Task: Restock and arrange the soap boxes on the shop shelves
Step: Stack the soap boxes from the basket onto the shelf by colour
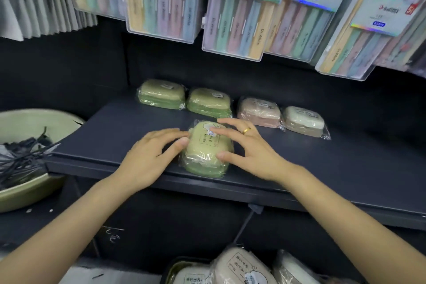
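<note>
- I've got the green rounded plastic soap box in clear wrap [208, 148] sitting on the dark flat shop shelf [119, 131], near the front edge, in front of the back row and apart from it.
- Left hand [149, 157]: fingers straight, tips touching the box's left side, not wrapped round it. Reads as a sideways nudge or brace.
- Right hand [249, 147], gold ring on one finger: spread wide over the top, fingers arched, thumb on the near right side. Light hold from above, I judge it steers the box rather than lifts it.
- Back row: two green wrapped soap boxes [161, 94] [208, 101], a pink one [259, 112], a pale grey-white one [303, 121]. All lie long axis left-right, labels up.
- My box: long axis runs front to back, tilted slightly, label up, print reading sideways. So it sits crosswise to the row.
- Judgement: needs a quarter turn to match, then a push back.
- More wrapped boxes [242, 267] wait below as stock.
</note>
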